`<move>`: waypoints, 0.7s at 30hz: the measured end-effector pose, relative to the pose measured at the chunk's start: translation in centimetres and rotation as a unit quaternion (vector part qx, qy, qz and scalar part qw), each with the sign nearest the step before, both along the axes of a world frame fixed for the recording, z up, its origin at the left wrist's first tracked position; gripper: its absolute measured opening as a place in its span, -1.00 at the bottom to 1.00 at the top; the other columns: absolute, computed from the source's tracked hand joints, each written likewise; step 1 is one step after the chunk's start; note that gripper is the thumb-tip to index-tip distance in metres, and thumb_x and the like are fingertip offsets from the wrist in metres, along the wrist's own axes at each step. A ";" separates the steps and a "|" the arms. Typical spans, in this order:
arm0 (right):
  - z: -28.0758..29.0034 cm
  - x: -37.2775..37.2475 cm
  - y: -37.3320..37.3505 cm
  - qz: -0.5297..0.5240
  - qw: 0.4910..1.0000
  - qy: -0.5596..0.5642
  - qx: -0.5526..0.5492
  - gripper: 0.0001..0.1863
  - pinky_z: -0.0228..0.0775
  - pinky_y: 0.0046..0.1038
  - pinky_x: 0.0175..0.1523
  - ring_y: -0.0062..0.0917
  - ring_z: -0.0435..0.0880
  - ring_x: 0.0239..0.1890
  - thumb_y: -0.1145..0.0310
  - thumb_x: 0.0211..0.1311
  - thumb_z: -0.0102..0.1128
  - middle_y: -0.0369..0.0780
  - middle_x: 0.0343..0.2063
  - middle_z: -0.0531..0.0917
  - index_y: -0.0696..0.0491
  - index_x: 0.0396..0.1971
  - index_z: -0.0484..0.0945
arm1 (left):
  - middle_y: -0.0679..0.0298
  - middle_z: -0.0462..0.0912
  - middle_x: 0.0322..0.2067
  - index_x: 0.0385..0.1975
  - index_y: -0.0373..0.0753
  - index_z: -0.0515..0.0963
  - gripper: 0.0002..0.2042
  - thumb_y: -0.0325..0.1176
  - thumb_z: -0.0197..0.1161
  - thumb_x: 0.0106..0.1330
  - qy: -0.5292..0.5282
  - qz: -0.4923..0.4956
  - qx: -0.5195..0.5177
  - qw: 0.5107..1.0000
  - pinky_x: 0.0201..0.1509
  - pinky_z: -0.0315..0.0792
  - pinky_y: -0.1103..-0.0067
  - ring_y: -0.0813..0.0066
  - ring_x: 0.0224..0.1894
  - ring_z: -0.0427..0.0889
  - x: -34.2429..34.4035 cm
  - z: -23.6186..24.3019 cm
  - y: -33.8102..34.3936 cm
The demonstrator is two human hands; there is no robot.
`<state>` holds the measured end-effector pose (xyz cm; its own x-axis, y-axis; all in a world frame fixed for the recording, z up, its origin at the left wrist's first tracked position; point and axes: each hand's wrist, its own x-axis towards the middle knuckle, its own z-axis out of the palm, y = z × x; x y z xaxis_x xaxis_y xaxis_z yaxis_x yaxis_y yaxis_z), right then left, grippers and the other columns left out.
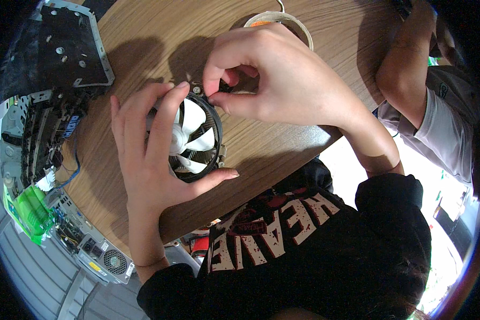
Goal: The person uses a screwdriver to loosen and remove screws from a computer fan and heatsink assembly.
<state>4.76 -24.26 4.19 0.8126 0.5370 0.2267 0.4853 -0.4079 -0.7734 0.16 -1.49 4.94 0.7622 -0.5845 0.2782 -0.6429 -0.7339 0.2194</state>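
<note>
A round computer cooling fan with white blades and a black rim lies on the wooden table. My left hand spans it, the fingers over its far left side and the thumb at its near edge. At the fan's far rim, beside a small metal screw post, my right hand is closed in a pinch. What its fingertips hold, if anything, is too small and hidden to name. A second metal post shows on the fan's right side.
Behind my right hand sits a round pale ring-shaped container. An opened computer case stands at the left, with a green plastic package and a power supply nearer. Another person's arm is at the right.
</note>
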 end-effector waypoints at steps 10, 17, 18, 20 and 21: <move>0.0 -0.9 0.0 0.014 0.990 -0.123 -0.068 -0.87 0.44 -0.39 -0.25 -0.39 0.58 -0.39 0.50 -0.10 0.36 -0.25 -0.45 0.55 0.11 -0.47 0.63 | 0.08 0.45 0.08 0.16 -0.16 0.48 0.03 0.39 0.43 -0.39 -0.008 -0.003 0.000 1.000 0.37 0.08 -0.04 0.01 0.17 0.40 0.0 0.0 -0.1; -0.7 -3.9 -0.1 -0.040 0.929 -0.316 -0.187 -0.82 0.28 -0.47 -0.28 -0.58 0.50 -0.35 0.39 -0.05 0.29 -0.36 -0.40 0.50 -0.01 -0.37 0.61 | 0.08 0.45 0.07 0.17 -0.17 0.46 0.03 0.36 0.44 -0.38 -0.004 -0.006 -0.006 1.000 0.36 0.08 -0.03 0.02 0.16 0.40 0.0 0.0 -0.1; -0.9 -4.4 0.2 -0.042 0.921 -0.328 -0.205 -0.82 0.28 -0.48 -0.29 -0.59 0.50 -0.35 0.39 -0.04 0.29 -0.37 -0.40 0.50 -0.02 -0.36 0.60 | 0.08 0.45 0.07 0.17 -0.17 0.46 0.03 0.36 0.44 -0.38 -0.004 -0.008 -0.006 1.000 0.36 0.08 -0.03 0.02 0.16 0.40 0.0 -0.1 0.0; -1.2 -5.1 0.8 -0.080 0.899 -0.364 -0.230 -0.81 0.27 -0.48 -0.30 -0.61 0.50 -0.36 0.40 -0.03 0.27 -0.39 -0.41 0.50 -0.04 -0.34 0.57 | 0.07 0.46 0.07 0.17 -0.17 0.46 0.03 0.36 0.43 -0.38 -0.006 -0.009 -0.008 1.000 0.36 0.09 -0.03 0.02 0.16 0.40 0.1 -0.1 0.0; -1.3 -5.3 0.9 -0.070 0.887 -0.376 -0.258 -0.81 0.25 -0.50 -0.33 -0.65 0.48 -0.37 0.38 0.00 0.27 -0.42 -0.41 0.49 -0.07 -0.33 0.55 | 0.07 0.46 0.07 0.17 -0.17 0.46 0.03 0.36 0.43 -0.38 -0.005 -0.009 -0.008 1.000 0.36 0.09 -0.02 0.02 0.16 0.41 0.1 -0.2 0.0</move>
<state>-0.54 -23.39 2.86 0.6019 0.6336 0.4860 0.7020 -0.7100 0.0562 0.29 -1.49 4.78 0.7480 -0.5939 0.2961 -0.6589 -0.7181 0.2241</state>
